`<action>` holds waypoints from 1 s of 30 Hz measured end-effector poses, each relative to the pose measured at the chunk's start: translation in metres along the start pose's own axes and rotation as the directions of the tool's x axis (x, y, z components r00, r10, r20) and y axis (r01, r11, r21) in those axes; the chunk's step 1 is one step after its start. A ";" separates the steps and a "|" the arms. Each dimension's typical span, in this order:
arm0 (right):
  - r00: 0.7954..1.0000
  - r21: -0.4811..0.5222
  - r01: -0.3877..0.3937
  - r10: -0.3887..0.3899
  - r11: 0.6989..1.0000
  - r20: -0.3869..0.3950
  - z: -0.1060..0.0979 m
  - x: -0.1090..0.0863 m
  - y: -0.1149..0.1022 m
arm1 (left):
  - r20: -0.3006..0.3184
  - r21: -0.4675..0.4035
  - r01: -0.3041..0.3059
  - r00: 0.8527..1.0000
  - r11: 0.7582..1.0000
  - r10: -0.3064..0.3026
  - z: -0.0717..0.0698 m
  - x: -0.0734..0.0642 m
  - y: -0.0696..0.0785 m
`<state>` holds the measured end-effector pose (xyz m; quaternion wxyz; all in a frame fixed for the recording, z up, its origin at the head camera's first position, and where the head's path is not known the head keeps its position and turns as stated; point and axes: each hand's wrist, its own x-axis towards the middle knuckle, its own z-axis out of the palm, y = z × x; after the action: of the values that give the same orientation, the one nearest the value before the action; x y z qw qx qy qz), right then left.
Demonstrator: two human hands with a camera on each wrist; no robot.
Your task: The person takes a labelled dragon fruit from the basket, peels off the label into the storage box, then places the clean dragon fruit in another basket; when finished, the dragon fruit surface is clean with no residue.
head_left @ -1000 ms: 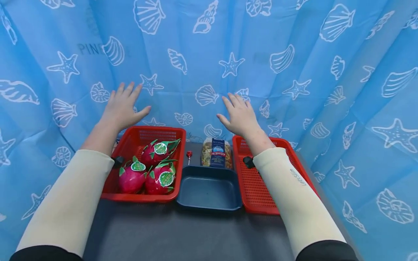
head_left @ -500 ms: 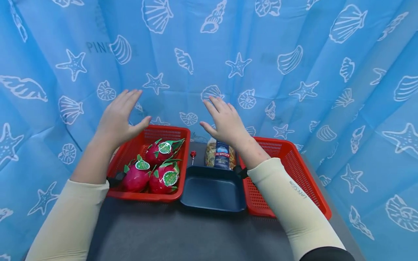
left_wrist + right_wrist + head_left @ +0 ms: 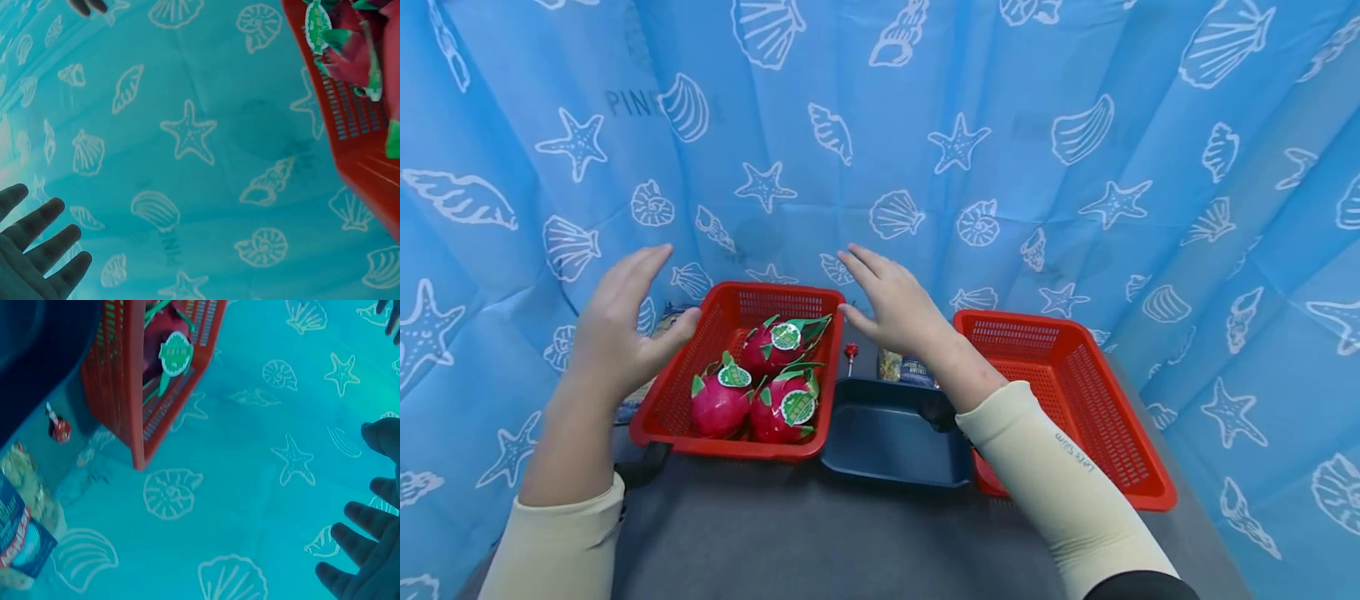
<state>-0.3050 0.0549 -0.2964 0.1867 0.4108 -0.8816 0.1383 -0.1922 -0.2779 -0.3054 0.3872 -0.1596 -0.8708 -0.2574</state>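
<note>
In the head view, my left hand hovers to the left of a red basket, fingers extended and thumb apart. Inside that basket lie three pink dragon fruits with green-and-white stickers. My right hand is raised above the gap between the two red baskets, its fingers straight, holding nothing. Below it, a bag of pasta is partly covered by the wrist in this view; its blue label shows better in the right wrist view. A small red lollipop lies beside the left basket.
A dark blue tray sits between the left basket and a second red basket, whose mesh floor shows. Another package is half hidden behind the left basket. A blue shell-print curtain hangs around the grey table.
My left hand has come down and to the left, away from over the basket. The right hand has shifted left and lower, now overlapping the pasta bag. The head view has turned slightly.
</note>
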 end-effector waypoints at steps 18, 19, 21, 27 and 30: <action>0.980 0.304 -0.079 0.018 0.949 0.198 0.059 -0.006 -0.003 | -0.142 -0.079 0.195 0.968 0.978 -0.205 -0.007 -0.102 -0.027; 0.975 0.314 -0.089 0.018 0.945 0.221 0.064 -0.006 -0.002 | -0.134 -0.084 0.223 0.963 0.971 -0.233 -0.005 -0.107 -0.027; 0.964 0.328 -0.109 0.019 0.939 0.267 0.074 -0.006 -0.001 | -0.115 -0.092 0.281 0.950 0.955 -0.291 0.000 -0.117 -0.028; 0.924 0.320 -0.122 -0.011 0.940 0.383 0.103 -0.005 0.000 | -0.089 -0.080 0.414 0.903 0.907 -0.421 0.020 -0.141 -0.038; 0.909 0.329 -0.092 -0.056 0.940 0.414 0.114 -0.002 -0.001 | -0.091 -0.074 0.482 0.869 0.873 -0.487 0.029 -0.150 -0.044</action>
<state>-0.3275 0.0101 -0.3991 -0.0811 0.4485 -0.8675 0.1995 -0.1329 -0.3088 -0.4498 0.3523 0.0683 -0.8546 -0.3754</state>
